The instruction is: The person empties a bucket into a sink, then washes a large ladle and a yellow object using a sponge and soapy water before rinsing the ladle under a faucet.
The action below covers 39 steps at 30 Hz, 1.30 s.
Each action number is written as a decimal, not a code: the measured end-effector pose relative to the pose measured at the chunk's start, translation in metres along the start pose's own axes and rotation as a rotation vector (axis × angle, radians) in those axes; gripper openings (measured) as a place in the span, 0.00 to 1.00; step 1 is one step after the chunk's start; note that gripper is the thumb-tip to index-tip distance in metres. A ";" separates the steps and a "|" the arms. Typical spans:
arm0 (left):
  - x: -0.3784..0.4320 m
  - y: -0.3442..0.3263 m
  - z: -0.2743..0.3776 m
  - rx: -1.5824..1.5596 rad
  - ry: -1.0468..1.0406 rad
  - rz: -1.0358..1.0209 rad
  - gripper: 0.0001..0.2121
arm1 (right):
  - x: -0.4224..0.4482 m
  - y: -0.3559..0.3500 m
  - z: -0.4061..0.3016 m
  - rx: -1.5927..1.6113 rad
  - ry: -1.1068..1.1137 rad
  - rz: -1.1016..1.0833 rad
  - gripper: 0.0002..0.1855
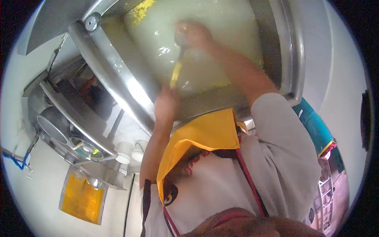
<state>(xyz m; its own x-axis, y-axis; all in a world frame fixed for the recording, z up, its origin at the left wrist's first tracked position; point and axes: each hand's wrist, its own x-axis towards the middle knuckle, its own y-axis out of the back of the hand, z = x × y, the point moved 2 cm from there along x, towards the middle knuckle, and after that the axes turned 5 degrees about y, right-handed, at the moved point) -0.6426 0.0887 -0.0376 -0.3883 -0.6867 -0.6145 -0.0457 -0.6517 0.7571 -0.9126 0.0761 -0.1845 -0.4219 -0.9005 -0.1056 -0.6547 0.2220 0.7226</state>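
Cloudy pale liquid (225,26) fills a deep stainless steel basin (291,44) in front of me, with yellow crumbly matter (142,11) floating along its edges. My left hand (166,103), near the basin's lower left side, is closed around the yellow lower end of a narrow yellow-and-black tool (176,71). Farther out over the liquid, my right hand (194,34) is blurred and wraps the tool's dark upper end. The liquid and the blur hide what kind of tool it is.
At left stands another steel sink (80,118) with a large round pot (52,129) and small cleaning items. White buckets (123,152) sit below it. A yellow apron (201,130) covers my front; a teal cloth (314,127) hangs at right above a metal ladder (325,192).
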 end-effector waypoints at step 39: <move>0.056 -0.026 0.002 -0.645 -0.213 -0.449 0.10 | 0.013 -0.011 -0.006 0.242 -0.246 -0.093 0.20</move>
<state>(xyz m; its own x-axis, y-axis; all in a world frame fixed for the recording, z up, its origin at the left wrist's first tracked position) -0.6646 0.0680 -0.0916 -0.6291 -0.2821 -0.7244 0.2752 -0.9523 0.1319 -0.9071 0.0598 -0.1892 -0.4726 -0.8103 -0.3465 -0.8148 0.2519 0.5222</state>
